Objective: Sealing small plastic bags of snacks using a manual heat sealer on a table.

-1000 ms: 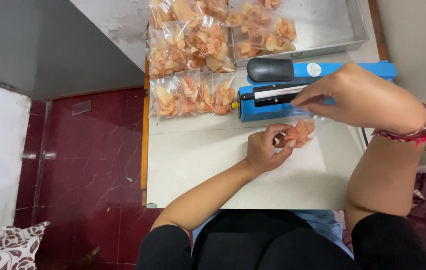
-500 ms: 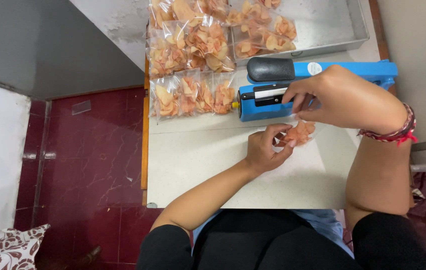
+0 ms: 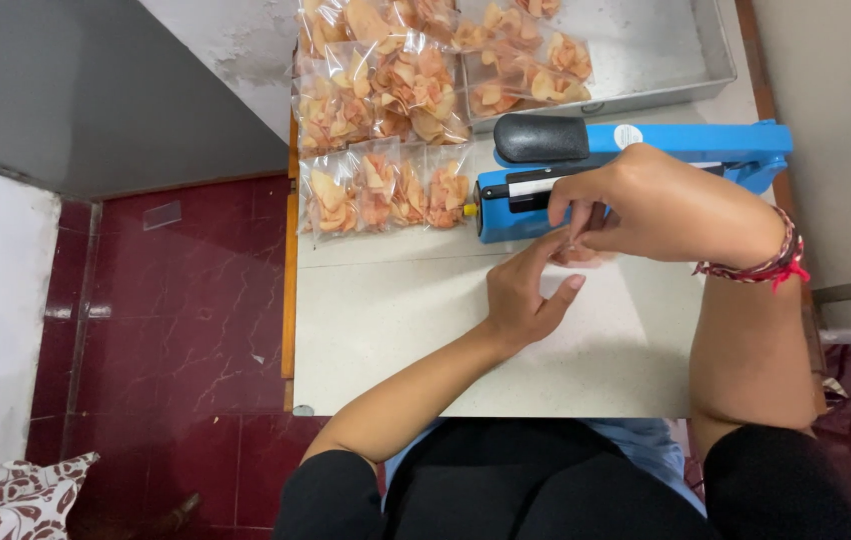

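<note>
We see the left hand (image 3: 526,295) and right hand (image 3: 646,205) meeting on a small bag (image 3: 578,253) of orange chips, both pinching it, on the counter (image 3: 396,330). The bag is mostly hidden, so its axis cannot be told. At 12 o'clock of it, touching, lies the blue sealer (image 3: 636,165), long axis 9-to-3, black handle toward 9. Sealed bags (image 3: 386,190) lie at 9 o'clock of the sealer.

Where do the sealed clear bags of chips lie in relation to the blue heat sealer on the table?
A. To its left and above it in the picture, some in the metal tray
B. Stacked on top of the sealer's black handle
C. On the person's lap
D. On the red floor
A: the bags of chips lie left of the blue heat sealer, and more sit in the metal tray beyond it.
</note>
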